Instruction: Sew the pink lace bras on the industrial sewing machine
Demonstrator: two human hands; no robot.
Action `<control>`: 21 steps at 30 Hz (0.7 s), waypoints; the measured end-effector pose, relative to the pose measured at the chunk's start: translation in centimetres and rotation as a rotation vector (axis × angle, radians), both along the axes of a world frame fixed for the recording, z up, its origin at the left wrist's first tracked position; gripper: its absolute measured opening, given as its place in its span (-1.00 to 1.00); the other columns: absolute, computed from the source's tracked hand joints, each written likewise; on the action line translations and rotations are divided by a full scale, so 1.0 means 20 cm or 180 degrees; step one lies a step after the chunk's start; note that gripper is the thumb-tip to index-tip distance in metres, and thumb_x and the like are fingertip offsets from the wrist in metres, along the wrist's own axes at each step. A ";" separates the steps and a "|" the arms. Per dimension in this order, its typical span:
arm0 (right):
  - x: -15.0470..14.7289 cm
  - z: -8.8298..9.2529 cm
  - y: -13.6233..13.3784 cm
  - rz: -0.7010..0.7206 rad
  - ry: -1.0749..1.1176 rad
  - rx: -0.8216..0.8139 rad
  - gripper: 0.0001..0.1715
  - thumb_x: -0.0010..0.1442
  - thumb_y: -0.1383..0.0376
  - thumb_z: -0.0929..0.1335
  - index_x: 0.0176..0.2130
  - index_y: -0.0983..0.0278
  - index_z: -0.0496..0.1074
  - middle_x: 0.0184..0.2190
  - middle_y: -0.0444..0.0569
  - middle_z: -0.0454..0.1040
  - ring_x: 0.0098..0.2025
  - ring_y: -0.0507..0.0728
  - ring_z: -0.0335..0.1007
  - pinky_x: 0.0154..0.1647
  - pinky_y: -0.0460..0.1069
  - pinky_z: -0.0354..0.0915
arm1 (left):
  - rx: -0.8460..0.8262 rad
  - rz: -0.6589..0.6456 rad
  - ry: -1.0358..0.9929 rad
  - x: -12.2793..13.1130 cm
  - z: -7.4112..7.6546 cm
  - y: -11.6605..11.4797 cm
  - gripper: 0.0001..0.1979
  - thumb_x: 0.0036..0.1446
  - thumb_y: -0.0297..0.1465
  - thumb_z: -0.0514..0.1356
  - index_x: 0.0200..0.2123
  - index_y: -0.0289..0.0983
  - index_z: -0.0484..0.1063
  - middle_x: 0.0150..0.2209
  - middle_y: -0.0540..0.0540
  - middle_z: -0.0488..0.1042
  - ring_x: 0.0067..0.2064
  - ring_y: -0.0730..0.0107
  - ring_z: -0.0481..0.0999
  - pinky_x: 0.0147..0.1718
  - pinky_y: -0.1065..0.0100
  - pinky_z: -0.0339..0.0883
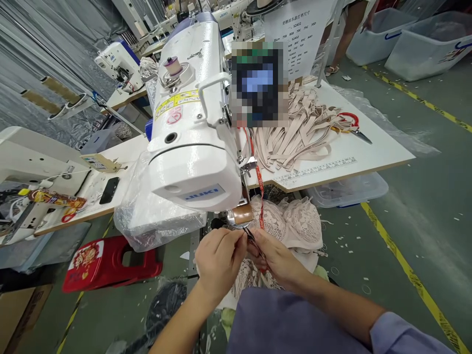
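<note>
Sewing machine (193, 164) beyond left hand (219, 255) and right hand (278, 255) reads "JUKI"

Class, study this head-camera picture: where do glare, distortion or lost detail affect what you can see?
Head view: glints on the crinkled plastic cover; head view: the sewing machine leans and looms large, suggesting wide-angle distortion; head view: a mosaic patch blots out detail beside it; head view: the dark item between left hand and right hand is too small to identify.
</note>
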State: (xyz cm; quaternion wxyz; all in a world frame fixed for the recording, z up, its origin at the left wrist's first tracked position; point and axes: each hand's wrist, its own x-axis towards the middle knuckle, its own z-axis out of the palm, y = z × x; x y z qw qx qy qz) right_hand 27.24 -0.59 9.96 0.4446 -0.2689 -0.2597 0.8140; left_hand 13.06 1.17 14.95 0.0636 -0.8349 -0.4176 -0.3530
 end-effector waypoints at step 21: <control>0.13 -0.13 0.05 -0.0416 -0.0842 -0.0063 -0.39 0.06 -0.22 0.40 -0.31 0.23 0.24 -0.61 -0.33 0.06 -0.63 -0.10 -0.22 -0.62 -0.12 -0.17 | -0.1883 0.1484 -0.1226 0.02 0.03 0.21 -0.62 0.04 -0.19 0.16 -0.66 -0.24 0.14 -0.65 0.11 0.02 -0.54 0.53 0.03 -0.53 0.42 -0.02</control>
